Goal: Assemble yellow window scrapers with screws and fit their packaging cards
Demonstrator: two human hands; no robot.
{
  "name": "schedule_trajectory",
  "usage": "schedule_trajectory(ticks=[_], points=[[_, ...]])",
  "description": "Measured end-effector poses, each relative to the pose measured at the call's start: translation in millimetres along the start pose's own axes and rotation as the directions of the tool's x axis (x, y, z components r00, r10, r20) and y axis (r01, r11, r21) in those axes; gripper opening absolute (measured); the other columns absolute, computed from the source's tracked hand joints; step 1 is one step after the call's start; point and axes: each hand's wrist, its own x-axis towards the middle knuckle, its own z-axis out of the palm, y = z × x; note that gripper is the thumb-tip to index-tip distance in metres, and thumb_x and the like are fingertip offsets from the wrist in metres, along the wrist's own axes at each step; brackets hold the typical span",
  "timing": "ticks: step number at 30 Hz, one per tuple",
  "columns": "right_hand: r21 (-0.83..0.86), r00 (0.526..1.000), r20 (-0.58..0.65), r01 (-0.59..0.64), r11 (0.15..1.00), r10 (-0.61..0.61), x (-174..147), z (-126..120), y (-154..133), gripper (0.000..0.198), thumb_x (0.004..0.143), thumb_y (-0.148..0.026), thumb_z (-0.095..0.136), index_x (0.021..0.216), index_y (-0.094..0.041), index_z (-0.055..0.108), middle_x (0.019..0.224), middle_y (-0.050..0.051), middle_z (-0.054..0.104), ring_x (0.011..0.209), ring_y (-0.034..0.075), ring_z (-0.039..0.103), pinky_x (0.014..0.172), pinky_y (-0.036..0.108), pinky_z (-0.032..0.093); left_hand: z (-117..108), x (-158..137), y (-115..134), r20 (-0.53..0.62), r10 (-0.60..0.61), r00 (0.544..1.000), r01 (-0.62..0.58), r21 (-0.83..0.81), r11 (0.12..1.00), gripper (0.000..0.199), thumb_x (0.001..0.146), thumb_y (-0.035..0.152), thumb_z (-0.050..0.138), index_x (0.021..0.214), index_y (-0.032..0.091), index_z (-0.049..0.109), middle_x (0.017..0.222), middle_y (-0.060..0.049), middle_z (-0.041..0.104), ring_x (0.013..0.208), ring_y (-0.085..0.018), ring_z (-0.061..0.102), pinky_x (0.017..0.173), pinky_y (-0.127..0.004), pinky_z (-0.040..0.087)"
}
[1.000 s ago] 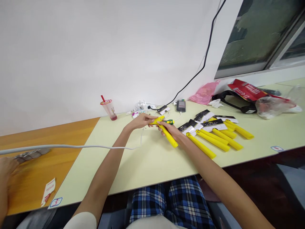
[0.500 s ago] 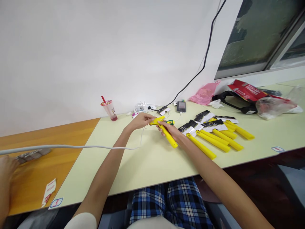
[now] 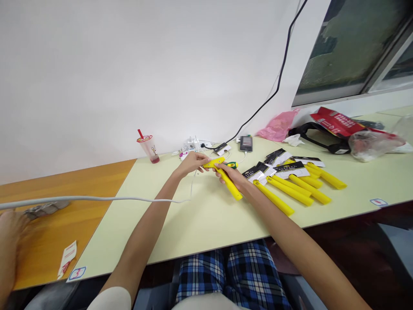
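Observation:
Just above the table, both hands meet at a yellow scraper-like tool with a long handle and a wide head. My left hand is closed, its fingers pinching the left end of the head. My right hand wraps round the top of the handle, close under the head. A green and yellow screwdriver handle shows just behind the right hand; whether the fingers touch it I cannot tell. To the right lie several similar yellow tools, with black and white cards over their heads.
A drink cup with a red straw stands at the back left. Near the wall lie a small device and cables. A pink bag and a black frame sit far right. Another person's hand is at the left edge.
Both hands stay round the yellow tool, with the fingers shifting only slightly at its head. The view has moved a little. The other person's hand at the left has shifted slightly.

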Motion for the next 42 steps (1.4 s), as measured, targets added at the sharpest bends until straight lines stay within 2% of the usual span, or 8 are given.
schedule_trajectory(ticks=[11, 21, 24, 28, 32, 37, 40, 42], points=[[-0.024, 0.999, 0.011, 0.036, 0.999, -0.035, -1, 0, 1, 0.036, 0.086, -0.031, 0.094, 0.092, -0.022, 0.060, 0.073, -0.003, 0.064, 0.054, 0.010, 0.052, 0.037, 0.019, 0.045, 13, 5, -1, -0.165, -0.073, 0.984, 0.080, 0.039, 0.996, 0.042, 0.083, 0.059, 0.085, 0.099, 0.021, 0.091, 0.103, -0.009, 0.084, 0.096, -0.024, 0.073, 0.060, -0.024, 0.054], [-0.022, 0.999, -0.002, 0.047, 0.999, -0.047, -3, 3, -2, 0.035, 0.083, -0.033, 0.094, 0.091, -0.021, 0.062, 0.079, 0.000, 0.067, 0.055, 0.009, 0.052, 0.036, 0.019, 0.043, 26, 11, 2, -0.194, -0.086, 0.977, 0.083, -0.022, 0.996, 0.042, 0.085, 0.058, 0.083, 0.100, 0.019, 0.091, 0.096, -0.008, 0.083, 0.091, -0.022, 0.071, 0.066, -0.027, 0.052], [-0.012, 0.995, -0.037, 0.093, 0.996, -0.093, -6, -1, -11, 0.036, 0.081, -0.035, 0.095, 0.091, -0.022, 0.062, 0.078, 0.000, 0.065, 0.057, 0.010, 0.051, 0.036, 0.018, 0.043, 26, 30, 5, -0.192, -0.063, 0.979, 0.046, -0.093, 0.995, 0.054, 0.089, 0.067, 0.080, 0.108, 0.017, 0.089, 0.108, -0.010, 0.084, 0.096, -0.022, 0.073, 0.075, -0.029, 0.056], [-0.026, 0.955, -0.180, 0.235, 0.972, -0.236, -15, -12, -38, 0.042, 0.078, -0.041, 0.098, 0.093, -0.023, 0.063, 0.081, 0.000, 0.066, 0.057, 0.010, 0.050, 0.036, 0.019, 0.043, 30, 85, 2, -0.218, -0.035, 0.975, -0.003, -0.174, 0.985, 0.057, 0.098, 0.069, 0.070, 0.120, 0.018, 0.083, 0.122, -0.014, 0.082, 0.097, -0.021, 0.075, 0.080, -0.030, 0.060], [-0.076, 0.858, -0.303, 0.411, 0.909, -0.413, -24, -20, -81, 0.042, 0.084, -0.047, 0.095, 0.093, -0.025, 0.060, 0.091, 0.002, 0.070, 0.059, 0.010, 0.052, 0.035, 0.020, 0.041, 59, 151, -7, -0.019, 0.084, 0.996, -0.079, 0.196, 0.977, 0.044, 0.110, 0.047, 0.050, 0.113, 0.014, 0.079, 0.112, -0.016, 0.082, 0.089, -0.020, 0.076, 0.079, -0.031, 0.061], [-0.167, 0.800, -0.276, 0.505, 0.847, -0.532, -25, -17, -145, 0.042, 0.094, -0.060, 0.084, 0.099, -0.026, 0.059, 0.078, -0.001, 0.061, 0.050, 0.009, 0.047, 0.035, 0.021, 0.039, 114, 199, -18, 0.179, 0.215, 0.960, -0.272, 0.414, 0.868, 0.023, 0.100, 0.027, 0.065, 0.113, 0.014, 0.079, 0.124, -0.019, 0.078, 0.119, -0.032, 0.073, 0.115, -0.050, 0.055], [-0.197, 0.768, -0.291, 0.536, 0.821, -0.571, -21, -15, -172, 0.043, 0.095, -0.063, 0.081, 0.103, -0.027, 0.059, 0.075, -0.002, 0.058, 0.050, 0.010, 0.046, 0.035, 0.022, 0.037, 139, 216, -26, 0.182, 0.268, 0.946, -0.323, 0.503, 0.802, 0.043, 0.097, 0.027, 0.072, 0.137, 0.013, 0.073, 0.155, -0.027, 0.060, 0.148, -0.045, 0.053, 0.127, -0.064, 0.041], [-0.196, 0.761, -0.291, 0.546, 0.814, -0.580, -18, -15, -180, 0.045, 0.094, -0.065, 0.082, 0.103, -0.027, 0.060, 0.073, -0.003, 0.057, 0.048, 0.009, 0.046, 0.035, 0.023, 0.037, 150, 225, -30, 0.178, 0.272, 0.946, -0.322, 0.630, 0.706, 0.055, 0.101, 0.034, 0.069, 0.153, 0.016, 0.064, 0.167, -0.026, 0.049, 0.155, -0.047, 0.045, 0.127, -0.066, 0.039]])
